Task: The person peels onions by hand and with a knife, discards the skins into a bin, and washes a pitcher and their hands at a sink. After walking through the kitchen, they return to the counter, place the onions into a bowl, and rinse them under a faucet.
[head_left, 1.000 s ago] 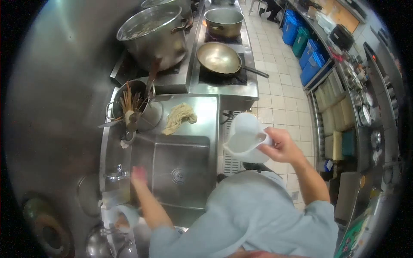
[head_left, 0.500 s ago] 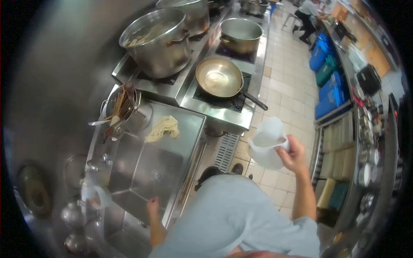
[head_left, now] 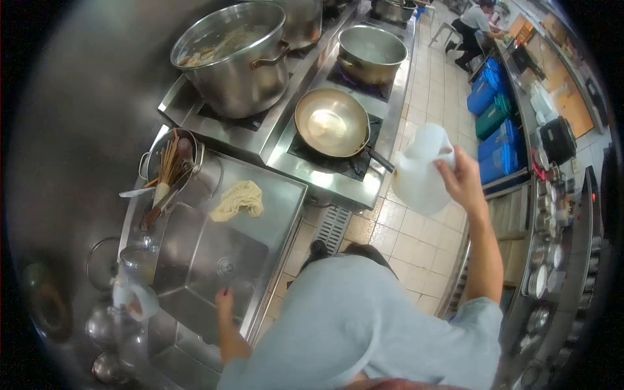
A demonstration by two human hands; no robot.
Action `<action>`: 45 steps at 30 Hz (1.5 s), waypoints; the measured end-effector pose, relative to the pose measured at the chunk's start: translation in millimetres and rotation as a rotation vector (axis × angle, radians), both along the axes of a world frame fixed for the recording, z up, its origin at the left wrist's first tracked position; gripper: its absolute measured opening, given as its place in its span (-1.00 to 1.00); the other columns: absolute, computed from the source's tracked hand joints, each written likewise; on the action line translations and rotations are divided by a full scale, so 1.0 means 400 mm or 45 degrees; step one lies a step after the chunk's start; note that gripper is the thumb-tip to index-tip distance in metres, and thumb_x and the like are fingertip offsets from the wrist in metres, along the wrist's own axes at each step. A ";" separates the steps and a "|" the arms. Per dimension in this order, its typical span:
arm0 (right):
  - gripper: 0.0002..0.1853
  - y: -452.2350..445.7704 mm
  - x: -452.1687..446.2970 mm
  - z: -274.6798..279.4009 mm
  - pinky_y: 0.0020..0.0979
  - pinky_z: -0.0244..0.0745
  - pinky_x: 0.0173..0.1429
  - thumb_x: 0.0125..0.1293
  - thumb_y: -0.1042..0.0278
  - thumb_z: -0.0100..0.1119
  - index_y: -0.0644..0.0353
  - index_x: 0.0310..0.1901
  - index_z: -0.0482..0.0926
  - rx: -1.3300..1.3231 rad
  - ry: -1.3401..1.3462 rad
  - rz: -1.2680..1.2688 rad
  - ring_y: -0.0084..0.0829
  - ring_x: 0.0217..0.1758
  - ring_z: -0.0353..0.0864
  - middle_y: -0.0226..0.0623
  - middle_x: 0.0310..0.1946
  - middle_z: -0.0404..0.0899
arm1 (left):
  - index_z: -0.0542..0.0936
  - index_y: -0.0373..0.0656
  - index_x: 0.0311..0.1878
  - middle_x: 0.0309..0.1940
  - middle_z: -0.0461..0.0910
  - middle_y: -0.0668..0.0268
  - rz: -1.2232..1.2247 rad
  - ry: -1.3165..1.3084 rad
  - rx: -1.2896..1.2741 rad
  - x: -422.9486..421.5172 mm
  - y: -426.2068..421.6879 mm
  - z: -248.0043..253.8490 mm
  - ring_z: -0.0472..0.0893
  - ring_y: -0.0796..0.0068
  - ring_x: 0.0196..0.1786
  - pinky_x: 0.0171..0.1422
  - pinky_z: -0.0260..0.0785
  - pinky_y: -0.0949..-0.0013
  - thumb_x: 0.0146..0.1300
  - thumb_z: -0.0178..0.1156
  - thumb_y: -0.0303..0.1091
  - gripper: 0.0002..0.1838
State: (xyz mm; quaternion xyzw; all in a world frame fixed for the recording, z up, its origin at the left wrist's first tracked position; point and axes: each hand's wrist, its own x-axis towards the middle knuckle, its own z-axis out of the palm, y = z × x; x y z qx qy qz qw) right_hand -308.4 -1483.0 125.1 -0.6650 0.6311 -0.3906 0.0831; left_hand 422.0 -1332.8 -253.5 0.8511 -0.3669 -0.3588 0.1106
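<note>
My right hand [head_left: 464, 180] grips a white translucent plastic jug [head_left: 421, 185] by its handle side. The jug is in the air over the tiled floor, close to the black handle of a frying pan [head_left: 331, 123] on the stove. Over the sink basin [head_left: 188, 244], my left hand [head_left: 224, 303] hangs low with its fingers drawn together. A small dark spot shows at its fingertips; whether it is an object I cannot make out. A crumpled pale cloth [head_left: 238, 200] lies on the steel ledge beyond that hand.
Large stockpots, one full of broth [head_left: 231, 65], and a wide pot [head_left: 372, 55] stand on the stove. A utensil pot [head_left: 174, 162] sits at the sink's far left. Blue bins [head_left: 499, 153] and shelves line the right. Another person [head_left: 478, 29] works in the background.
My right hand has lifted the jug up and to the right, and the jug's tilt has changed. My left hand has shifted slightly in the view, which has itself moved a little.
</note>
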 end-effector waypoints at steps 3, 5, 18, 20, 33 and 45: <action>-0.83 -0.090 -0.021 0.036 -0.49 0.40 -0.41 0.40 0.42 0.30 0.33 -0.11 0.57 0.088 0.064 0.017 -0.66 -0.44 0.49 -0.30 -0.48 0.58 | 0.69 -0.25 0.10 -0.08 0.73 0.10 0.027 0.078 -0.102 -0.053 -0.049 0.112 0.67 0.30 0.03 0.15 0.47 0.25 0.33 0.29 -0.14 -0.59; -0.83 -0.161 -0.056 0.049 -0.49 0.40 -0.41 0.40 0.41 0.30 0.32 -0.11 0.56 0.097 0.062 0.001 -0.66 -0.44 0.49 -0.30 -0.48 0.58 | 0.67 -0.25 0.13 -0.06 0.73 0.09 0.060 0.090 -0.193 -0.037 -0.050 0.084 0.67 0.30 0.04 0.16 0.47 0.26 0.34 0.29 -0.12 -0.56; -0.64 -0.758 -0.380 0.114 -0.16 0.40 -0.33 0.42 0.16 0.27 0.33 -0.28 0.44 0.166 0.572 0.184 -0.03 -0.50 0.47 0.08 -0.51 0.49 | 0.66 -0.30 -0.03 -0.05 0.67 -0.06 0.512 -0.440 -0.584 -0.252 0.322 0.065 0.64 -0.01 -0.05 0.06 0.45 0.03 0.42 0.12 -0.15 -0.63; -0.61 -0.881 -0.450 0.096 -0.06 0.41 -0.26 0.43 0.12 0.26 0.33 -0.27 0.43 0.158 0.671 0.283 0.16 -0.40 0.54 0.15 -0.46 0.53 | 0.66 -0.31 -0.04 -0.08 0.66 -0.06 0.604 -0.976 -0.471 -0.348 0.410 0.092 0.62 -0.05 -0.04 0.11 0.42 -0.01 0.45 0.05 -0.24 -0.67; -0.63 -1.291 -0.580 0.026 -0.05 0.51 -0.03 0.31 0.21 0.34 0.42 -0.11 0.55 0.572 0.943 0.337 0.15 -0.14 0.66 0.20 -0.29 0.63 | 0.62 -0.46 0.03 0.01 0.65 -0.10 0.659 -0.318 0.306 -0.725 0.669 0.054 0.61 -0.01 0.08 0.23 0.42 0.08 0.27 0.26 -0.20 -0.54; -0.52 -1.310 -0.524 0.042 -0.29 0.53 -0.57 0.30 0.23 0.34 0.42 0.13 0.53 0.980 0.816 0.296 -0.28 -0.55 0.66 -0.05 -0.38 0.64 | 0.60 -0.45 0.11 0.13 0.61 -0.02 0.831 0.050 0.119 -0.770 0.545 0.140 0.56 0.14 0.18 0.31 0.39 0.14 0.27 0.29 -0.19 -0.50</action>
